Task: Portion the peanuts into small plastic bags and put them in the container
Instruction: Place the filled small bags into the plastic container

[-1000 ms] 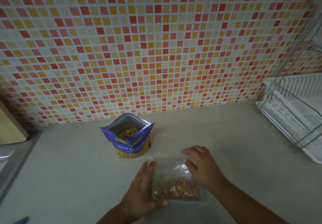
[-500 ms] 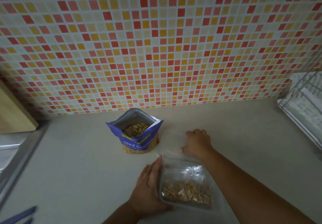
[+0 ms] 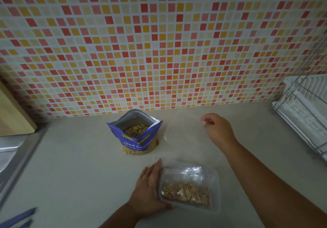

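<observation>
A pale wooden board (image 3: 14,114) leans at the left edge. In the middle of the beige table (image 3: 79,165) stands an open blue foil peanut pouch (image 3: 137,141), with nuts visible inside. At lower centre, the left hand (image 3: 148,187) lies with straight, released fingers against the left wall of a clear rectangular plastic container (image 3: 216,181). The container holds a small clear bag of peanuts (image 3: 185,191). Above it, the right hand (image 3: 218,129) curls its fingers, pinching the right edge of a translucent plastic lid (image 3: 182,130). A white wire dish rack (image 3: 304,114) fills the right edge.

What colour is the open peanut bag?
Peanut bag is blue, silver inside, best seen in head view.
</observation>
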Demonstrator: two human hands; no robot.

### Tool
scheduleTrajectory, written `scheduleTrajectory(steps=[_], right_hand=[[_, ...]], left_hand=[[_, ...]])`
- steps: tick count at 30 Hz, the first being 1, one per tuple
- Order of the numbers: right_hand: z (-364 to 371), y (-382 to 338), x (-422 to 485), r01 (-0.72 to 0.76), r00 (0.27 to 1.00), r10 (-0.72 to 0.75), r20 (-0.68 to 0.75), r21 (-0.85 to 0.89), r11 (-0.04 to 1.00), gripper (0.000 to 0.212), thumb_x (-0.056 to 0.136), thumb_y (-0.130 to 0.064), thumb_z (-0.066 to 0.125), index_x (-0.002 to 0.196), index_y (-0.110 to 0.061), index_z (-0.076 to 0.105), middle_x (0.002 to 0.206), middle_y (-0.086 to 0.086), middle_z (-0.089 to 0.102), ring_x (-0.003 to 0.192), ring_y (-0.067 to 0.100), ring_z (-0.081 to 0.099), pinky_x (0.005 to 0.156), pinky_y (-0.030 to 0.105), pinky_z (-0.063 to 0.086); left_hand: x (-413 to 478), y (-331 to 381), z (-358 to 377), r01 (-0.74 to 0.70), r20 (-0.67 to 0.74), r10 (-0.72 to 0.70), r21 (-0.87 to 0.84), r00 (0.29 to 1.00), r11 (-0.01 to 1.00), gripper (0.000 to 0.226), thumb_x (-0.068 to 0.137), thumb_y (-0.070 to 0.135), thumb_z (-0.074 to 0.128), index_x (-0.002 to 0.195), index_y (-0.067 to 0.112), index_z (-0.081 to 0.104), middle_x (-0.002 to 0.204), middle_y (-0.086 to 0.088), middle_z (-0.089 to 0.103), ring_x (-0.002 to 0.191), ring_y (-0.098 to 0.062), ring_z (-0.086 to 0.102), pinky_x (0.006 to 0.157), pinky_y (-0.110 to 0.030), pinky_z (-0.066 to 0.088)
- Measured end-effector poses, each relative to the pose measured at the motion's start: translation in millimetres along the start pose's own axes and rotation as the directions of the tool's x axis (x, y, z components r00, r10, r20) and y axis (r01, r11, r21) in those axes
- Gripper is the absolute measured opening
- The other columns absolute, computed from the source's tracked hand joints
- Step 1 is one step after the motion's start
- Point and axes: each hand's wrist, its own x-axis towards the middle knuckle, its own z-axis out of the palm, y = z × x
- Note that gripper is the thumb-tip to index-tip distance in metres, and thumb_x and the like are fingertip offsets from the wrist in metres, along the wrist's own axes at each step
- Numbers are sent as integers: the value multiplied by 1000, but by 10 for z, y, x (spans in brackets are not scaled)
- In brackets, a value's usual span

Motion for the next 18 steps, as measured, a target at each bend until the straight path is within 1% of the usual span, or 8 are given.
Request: scheduleTrajectory(steps=[1, 3, 5, 7, 9, 13, 15, 18], right_hand=[[-11, 26, -75, -18, 993, 21, 114, -21, 1000, 16, 87, -7, 55, 88, -18, 67, 86, -2, 61, 85, 18, 56, 69, 22, 39], [61, 105, -274, -7, 945, 36, 324, -90, 996, 15, 83, -6, 60, 83, -18, 68, 80, -2, 60, 82, 15, 55, 64, 21, 38], [175, 202, -465, 12, 908, 53, 417, -151, 988, 15, 83, -7, 60, 85, -19, 69, 78, -4, 59, 81, 12, 55, 66, 19, 36], [271, 298, -595, 24, 905, 60, 421, -193, 981, 19, 84, -8, 58, 79, -27, 62, 78, -4, 60, 81, 13, 56, 65, 18, 37], [342, 366, -665, 25, 913, 75, 401, -239, 971, 21, 84, -9, 55, 77, -28, 61, 84, -2, 65, 85, 16, 60, 70, 19, 40], [407, 384, -738, 15, 928, 107, 357, -324, 946, 20, 88, -17, 51, 88, -31, 65, 95, -2, 71, 101, 20, 61, 88, 27, 47], [414, 366, -750, 32, 933, 118, 341, -404, 914, 19, 90, -23, 49, 98, -30, 65, 103, -5, 70, 104, 19, 59, 93, 30, 46], [451, 378, -768, 35, 928, 87, 363, -317, 948, 21, 90, -17, 49, 101, -24, 65, 106, -1, 69, 103, 20, 62, 91, 31, 48]], left_hand=[[-5, 2, 3, 6, 0, -6, -7, 1000, 1000, 135, 39, 95, 43, 140, 28, -17, 143, 26, -12, 137, 3, -3, 114, -20, -11], [-13, 6, 2, 12, -7, -12, -16, 1000, 1000, 137, 43, 90, 52, 144, 26, -15, 145, 24, -10, 136, 4, -2, 116, -22, -9], [-18, 24, -10, 9, -10, -9, -15, 1000, 1000, 138, 47, 82, 62, 145, 23, -14, 145, 24, -8, 134, 5, -2, 115, -22, -9], [-27, 50, -28, 8, -6, -8, -22, 1000, 1000, 137, 49, 78, 65, 145, 23, -15, 143, 25, -8, 132, 5, -2, 113, -20, -10], [-33, 65, -41, 5, -7, -5, -23, 1000, 1000, 133, 53, 73, 67, 145, 22, -14, 142, 25, -9, 130, 6, -3, 111, -17, -12], [-48, 80, -47, 10, -14, -10, -21, 1000, 1000, 131, 54, 72, 68, 145, 22, -12, 141, 25, -5, 128, 6, -1, 110, -17, -10], [-50, 85, -49, 14, -7, -14, -23, 1000, 1000, 132, 52, 77, 65, 144, 24, -12, 141, 25, -5, 127, 5, -1, 110, -18, -10], [-48, 80, -43, 11, -9, -11, -32, 1000, 999, 130, 53, 74, 68, 142, 27, -14, 141, 26, -4, 126, 6, 0, 110, -18, -10]])
